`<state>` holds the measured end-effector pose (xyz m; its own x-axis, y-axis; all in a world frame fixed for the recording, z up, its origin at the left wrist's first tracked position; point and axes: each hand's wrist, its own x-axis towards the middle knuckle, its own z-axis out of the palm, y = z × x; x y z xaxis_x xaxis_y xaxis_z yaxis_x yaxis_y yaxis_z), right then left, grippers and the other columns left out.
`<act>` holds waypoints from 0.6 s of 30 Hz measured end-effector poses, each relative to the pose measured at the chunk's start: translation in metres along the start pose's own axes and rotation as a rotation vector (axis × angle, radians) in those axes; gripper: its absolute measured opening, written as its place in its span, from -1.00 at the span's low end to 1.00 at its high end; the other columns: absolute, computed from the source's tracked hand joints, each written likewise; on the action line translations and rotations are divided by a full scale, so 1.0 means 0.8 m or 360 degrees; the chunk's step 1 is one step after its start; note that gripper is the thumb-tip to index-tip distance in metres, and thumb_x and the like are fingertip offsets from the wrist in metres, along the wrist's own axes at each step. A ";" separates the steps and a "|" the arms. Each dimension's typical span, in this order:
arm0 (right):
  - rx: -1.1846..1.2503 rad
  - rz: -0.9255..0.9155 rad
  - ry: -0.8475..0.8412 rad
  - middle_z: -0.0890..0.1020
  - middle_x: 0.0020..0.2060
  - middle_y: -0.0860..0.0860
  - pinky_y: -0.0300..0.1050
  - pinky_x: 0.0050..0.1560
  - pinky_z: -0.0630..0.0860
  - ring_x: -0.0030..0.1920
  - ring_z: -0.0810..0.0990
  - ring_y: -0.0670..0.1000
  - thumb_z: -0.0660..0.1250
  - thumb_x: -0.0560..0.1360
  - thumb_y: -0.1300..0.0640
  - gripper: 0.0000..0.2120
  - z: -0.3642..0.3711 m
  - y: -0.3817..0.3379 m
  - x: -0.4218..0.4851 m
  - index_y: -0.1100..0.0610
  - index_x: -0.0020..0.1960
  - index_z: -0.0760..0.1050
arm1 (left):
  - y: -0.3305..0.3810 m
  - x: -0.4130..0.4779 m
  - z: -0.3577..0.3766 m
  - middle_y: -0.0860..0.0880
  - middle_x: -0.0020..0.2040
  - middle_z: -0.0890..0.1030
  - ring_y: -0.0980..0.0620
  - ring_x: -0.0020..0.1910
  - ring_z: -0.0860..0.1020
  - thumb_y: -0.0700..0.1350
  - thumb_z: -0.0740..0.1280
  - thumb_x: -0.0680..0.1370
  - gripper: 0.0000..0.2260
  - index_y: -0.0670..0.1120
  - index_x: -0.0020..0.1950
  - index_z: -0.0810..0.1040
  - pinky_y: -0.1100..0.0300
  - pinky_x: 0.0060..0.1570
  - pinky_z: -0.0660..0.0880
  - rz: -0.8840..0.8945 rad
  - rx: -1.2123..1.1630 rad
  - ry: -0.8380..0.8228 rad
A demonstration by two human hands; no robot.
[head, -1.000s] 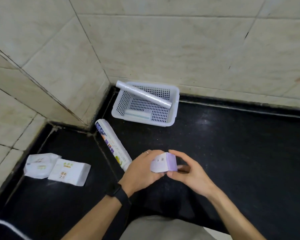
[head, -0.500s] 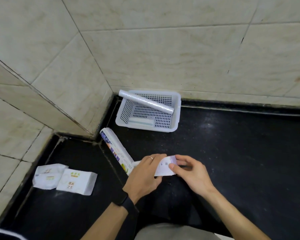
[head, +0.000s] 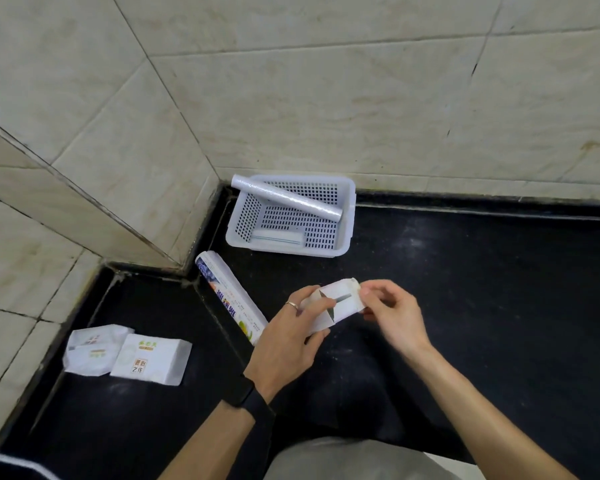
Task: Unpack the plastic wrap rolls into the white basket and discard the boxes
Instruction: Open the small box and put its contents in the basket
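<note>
A small white box [head: 340,303] with an opened end flap is held between both hands above the black counter. My left hand [head: 288,337] grips its near left end, while my right hand [head: 392,313] pinches its right end. The white perforated basket [head: 349,216] stands in the corner against the tiled wall. A plastic wrap roll [head: 284,197] rests slanted across the basket's rim, and a flat white item [head: 278,237] lies on its floor. A long printed wrap box [head: 229,299] lies on the counter, left of my left hand.
Two white paper packets [head: 129,355] lie on the lower black ledge at the left. Tiled walls [head: 291,98] close in the back and left. The black counter [head: 482,289] stretches out to the right. A step edge runs between the two counter levels.
The small box has been turned and opened out, so its inner flap shows. The camera has tilted, shifting the basket and packets lower in view.
</note>
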<state>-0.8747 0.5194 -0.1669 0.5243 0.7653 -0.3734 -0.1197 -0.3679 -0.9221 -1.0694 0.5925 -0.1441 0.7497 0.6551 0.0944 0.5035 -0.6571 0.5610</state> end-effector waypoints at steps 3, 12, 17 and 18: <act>-0.0082 0.0136 -0.0213 0.75 -0.13 -0.03 -0.01 0.06 0.65 -0.02 0.72 0.05 0.29 0.59 0.11 -0.79 0.013 0.007 -0.007 -0.07 -0.01 0.71 | 0.005 0.001 0.005 0.05 0.44 0.33 0.04 0.19 0.51 -0.14 0.42 0.50 -0.59 0.15 0.25 0.36 0.07 0.06 0.57 0.0011 -0.0017 0.0010; 0.0238 0.0418 -0.0228 0.73 0.03 -0.01 0.04 0.08 0.66 -0.02 0.74 0.02 0.32 0.58 -0.13 -0.72 0.006 0.005 -0.016 -0.02 0.21 0.53 | 0.001 -0.003 -0.002 0.14 0.42 0.32 0.11 0.24 0.45 -0.10 0.41 0.51 -0.28 0.23 0.54 0.12 0.10 0.03 0.58 -0.0097 0.0108 -0.0085; 0.0279 0.0481 -0.0408 0.72 0.03 0.05 0.11 0.07 0.66 -0.03 0.75 0.07 0.46 0.48 -0.14 -0.54 0.006 -0.011 -0.022 0.02 0.26 0.42 | 0.002 -0.003 0.000 0.11 0.40 0.38 0.10 0.26 0.45 -0.10 0.41 0.52 -0.25 0.23 0.56 0.05 0.16 0.03 0.55 -0.0108 0.0122 -0.0092; 0.0303 0.0487 -0.0423 0.73 0.03 0.07 0.12 0.10 0.65 -0.03 0.75 0.09 0.48 0.48 -0.08 -0.53 0.007 -0.013 -0.022 0.05 0.28 0.41 | 0.002 -0.002 0.001 0.10 0.38 0.39 0.09 0.25 0.46 -0.10 0.41 0.51 -0.24 0.22 0.56 0.04 0.15 0.03 0.54 -0.0129 0.0107 -0.0097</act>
<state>-0.8875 0.5122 -0.1513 0.2085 0.7547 -0.6220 -0.4019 -0.5137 -0.7580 -1.0697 0.5900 -0.1437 0.7290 0.6846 -0.0001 0.5896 -0.6277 0.5083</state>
